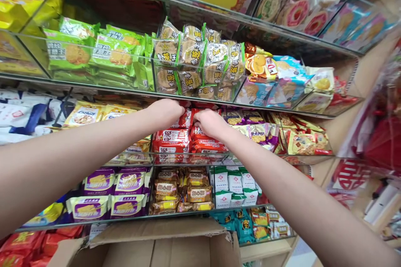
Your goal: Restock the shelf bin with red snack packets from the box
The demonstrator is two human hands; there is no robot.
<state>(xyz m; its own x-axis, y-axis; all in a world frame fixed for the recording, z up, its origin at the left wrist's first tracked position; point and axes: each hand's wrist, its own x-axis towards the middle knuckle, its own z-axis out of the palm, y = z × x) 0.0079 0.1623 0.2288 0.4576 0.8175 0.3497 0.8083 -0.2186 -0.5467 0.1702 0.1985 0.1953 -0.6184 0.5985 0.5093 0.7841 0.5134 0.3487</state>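
Observation:
Both arms reach into a shelf bin of red snack packets (171,135) with white lettering. My left hand (165,112) is closed at the left of the upper packets, its fingertips against a red packet (185,119). Just to its right, my right hand (209,122) has its fingers curled and pinched on another red packet (196,132). Some fingertips are hidden behind the hands and the packets. The lower packets lie stacked in two columns behind the clear front lip of the bin.
An open cardboard box (156,252) stands below the shelves. Green-wrapped biscuits (114,52) and round cookies in clear wrap (191,50) fill the shelf above. Purple biscuit packs (100,181) and brown packets (166,190) sit below. Clear dividers (153,77) separate the bins.

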